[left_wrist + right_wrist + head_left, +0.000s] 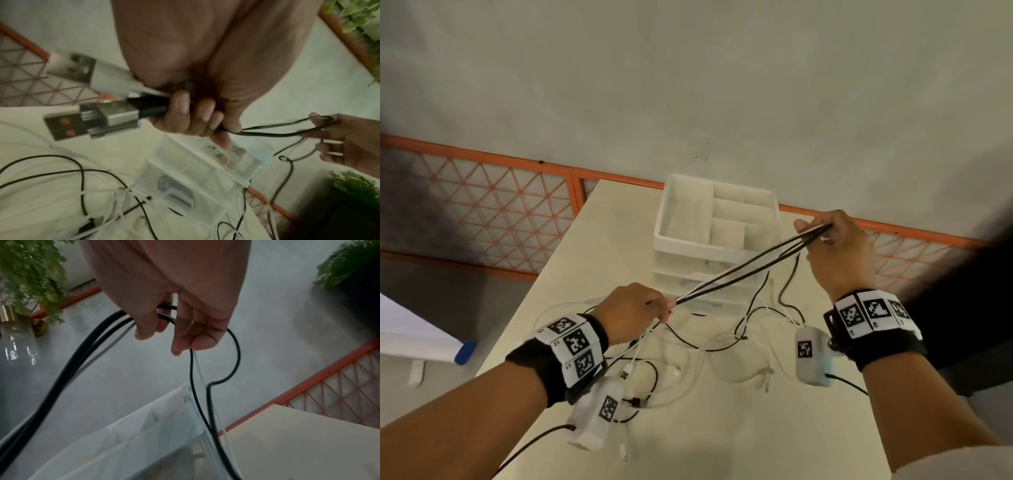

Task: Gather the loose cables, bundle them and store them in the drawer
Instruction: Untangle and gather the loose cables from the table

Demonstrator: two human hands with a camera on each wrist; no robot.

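Observation:
Black and white cables (743, 265) stretch taut in the air between my two hands, above the table. My left hand (637, 310) grips one end of the strands; in the left wrist view its curled fingers (197, 116) hold them with a white USB plug (78, 71) and a black USB plug (92, 120) sticking out behind. My right hand (832, 246) holds the folded loop end; its thumb and fingers (185, 334) pinch the black loops (82, 353). More loose cables (688, 342) lie tangled on the table. The white drawer organizer (715, 240) stands behind the stretched cables.
The cream table (722, 428) has its far edge near an orange lattice railing (482, 205). The organizer's top tray (688, 216) is open with several compartments. Green plants (30, 272) stand beyond the table. A blue object (465, 353) sits off the table's left edge.

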